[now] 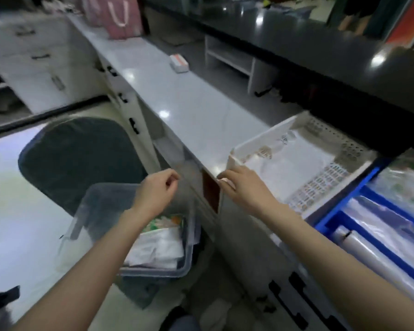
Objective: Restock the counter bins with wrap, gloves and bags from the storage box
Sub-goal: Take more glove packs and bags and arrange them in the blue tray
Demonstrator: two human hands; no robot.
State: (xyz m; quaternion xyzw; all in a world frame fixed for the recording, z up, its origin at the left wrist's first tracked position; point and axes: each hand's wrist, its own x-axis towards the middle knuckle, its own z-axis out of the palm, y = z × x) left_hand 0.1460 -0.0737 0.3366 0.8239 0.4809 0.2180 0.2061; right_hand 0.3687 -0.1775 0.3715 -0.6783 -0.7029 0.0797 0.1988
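A clear storage box (101, 201) sits low in front of the counter and holds white and green-printed packs (160, 244). My left hand (158, 189) hovers above the box with its fingers pinched on a faint, blurred clear plastic bag (170, 151). My right hand (242, 187) rests with fingers extended at the near corner of a white perforated basket (261, 139) on the counter. The basket holds thin white bags. A blue divided bin (344, 225) to the right holds rolls of clear wrap (380, 249).
The long white counter (177, 103) runs away from me, with a small box (179, 63) and pink gift bags (122, 15) farther along. A raised dark countertop (296, 37) overhangs on the right. A dark chair (77, 158) stands behind the storage box. Drawers line the counter front.
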